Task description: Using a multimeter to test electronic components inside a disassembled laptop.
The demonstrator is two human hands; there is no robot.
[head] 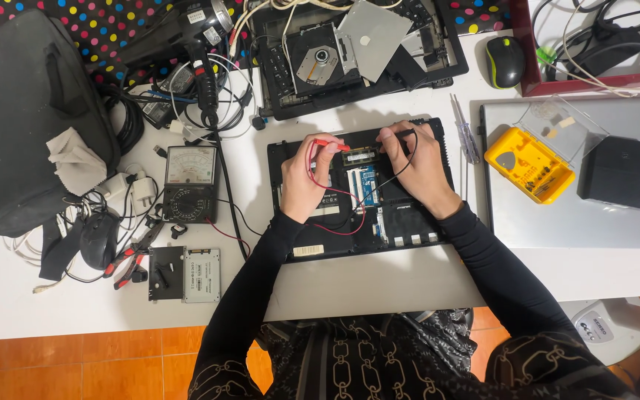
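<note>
- Pinching a red probe [329, 144], the left hand [302, 180] points it rightward, lying nearly level.
- Right hand [416, 164] fingers close on a black probe [403, 133], aimed leftward over the opened laptop [424, 222].

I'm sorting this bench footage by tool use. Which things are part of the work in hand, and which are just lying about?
In use:
left hand holding red probe
right hand holding black probe
opened laptop base
analog multimeter

Lying about:
yellow bit case
computer mouse
pliers
grey bag
</note>
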